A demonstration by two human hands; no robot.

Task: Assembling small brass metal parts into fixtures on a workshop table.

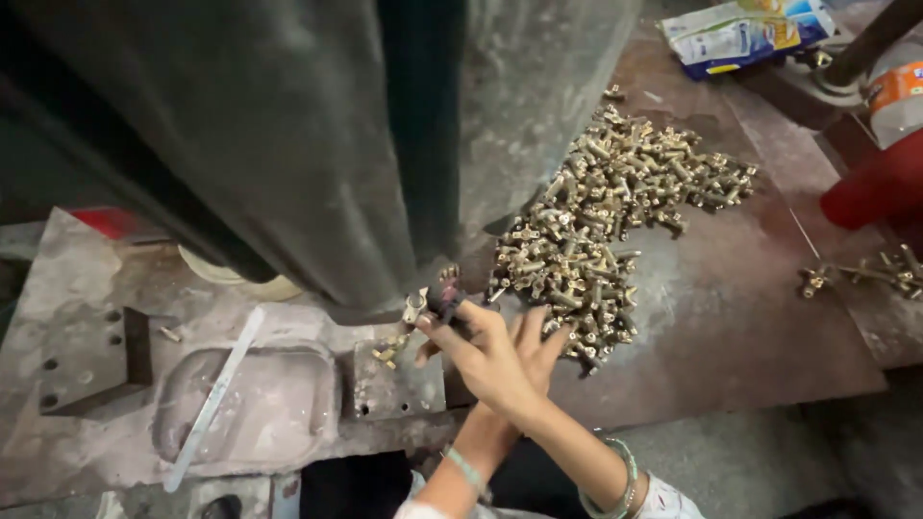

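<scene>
My two hands meet in front of a dark press column [288, 144]. My left hand [450, 332] reaches up-left and pinches a small brass fitting [415, 306] at the foot of the column, just above a steel die block [399, 380]. A couple of loose brass pieces [389, 351] lie on that block. My right hand [534, 351] lies partly over the left, its fingers spread towards the near edge of a large heap of brass fittings [596, 211]. Nothing shows in the right hand. Both wrists wear bangles.
The rusty steel table [731, 317] carries a smaller cluster of brass parts [865, 274] at the right. A flat metal strip [212, 399] lies over a recessed plate at the left. A printed packet [740, 34] and a red object [880, 187] sit far right.
</scene>
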